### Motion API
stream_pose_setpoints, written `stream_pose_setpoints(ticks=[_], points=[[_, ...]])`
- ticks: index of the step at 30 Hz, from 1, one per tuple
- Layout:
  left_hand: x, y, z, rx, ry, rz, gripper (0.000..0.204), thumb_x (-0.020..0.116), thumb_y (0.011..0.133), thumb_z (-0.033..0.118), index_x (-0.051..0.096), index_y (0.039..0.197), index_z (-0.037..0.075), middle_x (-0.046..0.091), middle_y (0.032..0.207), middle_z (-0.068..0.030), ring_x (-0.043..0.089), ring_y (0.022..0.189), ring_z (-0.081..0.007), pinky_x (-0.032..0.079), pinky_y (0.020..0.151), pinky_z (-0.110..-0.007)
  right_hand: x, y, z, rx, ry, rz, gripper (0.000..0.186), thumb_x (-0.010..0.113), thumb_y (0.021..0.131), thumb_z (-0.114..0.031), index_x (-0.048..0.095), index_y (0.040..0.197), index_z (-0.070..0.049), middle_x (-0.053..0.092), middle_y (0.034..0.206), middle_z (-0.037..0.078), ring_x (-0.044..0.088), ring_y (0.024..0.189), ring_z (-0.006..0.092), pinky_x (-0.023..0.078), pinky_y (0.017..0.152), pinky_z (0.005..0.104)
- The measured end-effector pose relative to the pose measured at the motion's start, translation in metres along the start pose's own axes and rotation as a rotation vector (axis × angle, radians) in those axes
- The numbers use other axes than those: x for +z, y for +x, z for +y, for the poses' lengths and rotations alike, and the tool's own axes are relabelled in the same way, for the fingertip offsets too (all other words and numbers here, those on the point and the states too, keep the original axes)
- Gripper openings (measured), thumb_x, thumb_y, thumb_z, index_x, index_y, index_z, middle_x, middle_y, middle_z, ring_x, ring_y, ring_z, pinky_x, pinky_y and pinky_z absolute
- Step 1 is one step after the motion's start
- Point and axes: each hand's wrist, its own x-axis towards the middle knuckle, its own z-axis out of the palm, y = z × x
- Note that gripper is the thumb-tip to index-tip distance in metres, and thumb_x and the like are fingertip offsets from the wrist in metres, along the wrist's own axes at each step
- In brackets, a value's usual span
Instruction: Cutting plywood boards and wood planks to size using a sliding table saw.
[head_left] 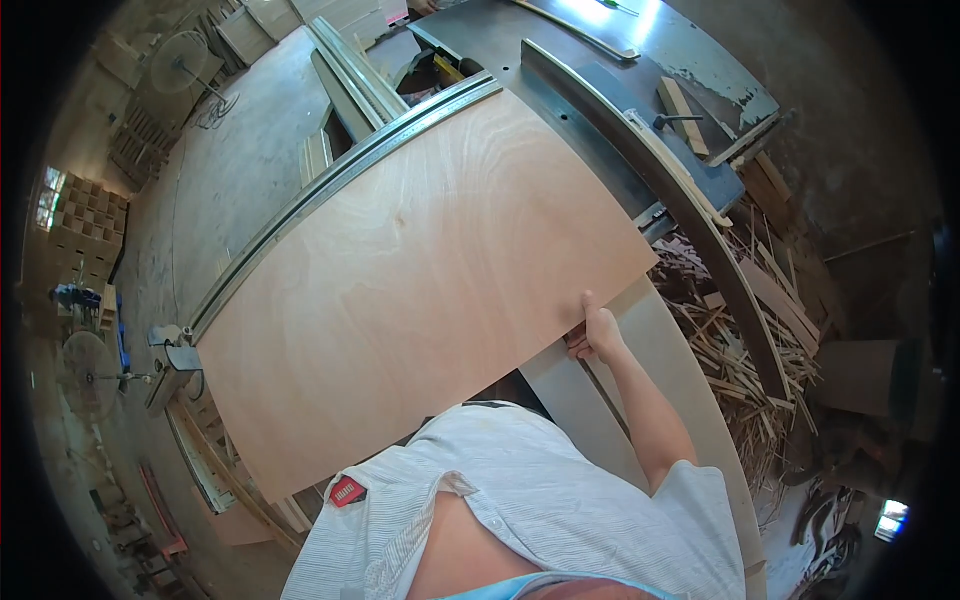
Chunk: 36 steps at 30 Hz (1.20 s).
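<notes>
Large rectangular pinkish-tan plywood sheet [410, 240]: lies flat, spreading leftward and away from the grip; its nearest right corner sits just beyond the grip, to the right. Right hand [597, 333]: at the sheet's near edge, thumb extended along the top face and pointing away from the body, fingers curled below the edge. Grip closed to the sheet's thickness, edge pinched between thumb and fingers. Wrist roughly in line with the forearm; forearm rises from lower right of the grip, elbow bent near the short sleeve of a pale striped shirt [570, 480]. Left hand: out of sight; its grip cannot be told.

Directly under and right of the grip: pale grey flat panel [665, 350]. At the sheet's far edge, across from the grip: long silver metal rail [340, 170]. Right of the grip, past the corner: long dark curved-looking fence [665, 180], then a heap of thin wooden offcuts [735, 390]. Well beyond the grip: dark grey metal machine table [480, 35].
</notes>
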Motion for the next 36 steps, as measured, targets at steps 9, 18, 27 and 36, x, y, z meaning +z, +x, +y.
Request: stream_pose_setpoints(ticks=[9, 18, 27, 36], points=[[0.014, 0.025, -0.001, 0.002, 0.028, 0.012, 0.074, 0.028, 0.099, 0.06, 0.038, 0.154, 0.011, 0.036, 0.159, -0.0128, 0.03, 0.147, -0.0366, 0.023, 0.119, -0.061, 0.017, 0.023, -0.027, 0.025, 0.029, -0.015, 0.088, 0.032, 0.098, -0.07, 0.062, 0.089, 0.012, 0.065, 0.068, 0.021, 0.067, 0.051, 0.0319, 0.053, 0.04, 0.0365], [0.025, 0.06, 0.001, 0.027, 0.019, 0.009, 0.074, 0.027, 0.099, 0.06, 0.038, 0.154, 0.011, 0.036, 0.159, -0.0127, 0.029, 0.148, -0.0366, 0.023, 0.119, -0.061, 0.037, 0.049, -0.053, 0.022, -0.002, -0.036, 0.092, 0.029, 0.096, -0.074, 0.062, 0.088, 0.012, 0.066, 0.068, 0.021, 0.068, 0.052, 0.0321, 0.054, 0.039, 0.0352], [0.045, 0.122, 0.013, 0.099, 0.06, -0.025, 0.074, 0.027, 0.1, 0.06, 0.037, 0.154, 0.011, 0.036, 0.159, -0.0126, 0.029, 0.148, -0.0365, 0.023, 0.119, -0.061, 0.059, 0.074, -0.085, 0.056, -0.01, -0.078, 0.093, 0.03, 0.096, -0.074, 0.06, 0.094, 0.014, 0.067, 0.074, 0.024, 0.069, 0.055, 0.0345, 0.055, 0.041, 0.0372], [0.057, 0.2, 0.036, 0.214, 0.154, -0.06, 0.074, 0.026, 0.1, 0.06, 0.037, 0.154, 0.011, 0.035, 0.16, -0.0125, 0.028, 0.148, -0.0364, 0.023, 0.119, -0.061, 0.095, 0.107, -0.128, 0.046, -0.038, -0.056, 0.095, 0.028, 0.095, -0.076, 0.06, 0.099, 0.014, 0.068, 0.079, 0.027, 0.07, 0.06, 0.0356, 0.054, 0.043, 0.0372]])
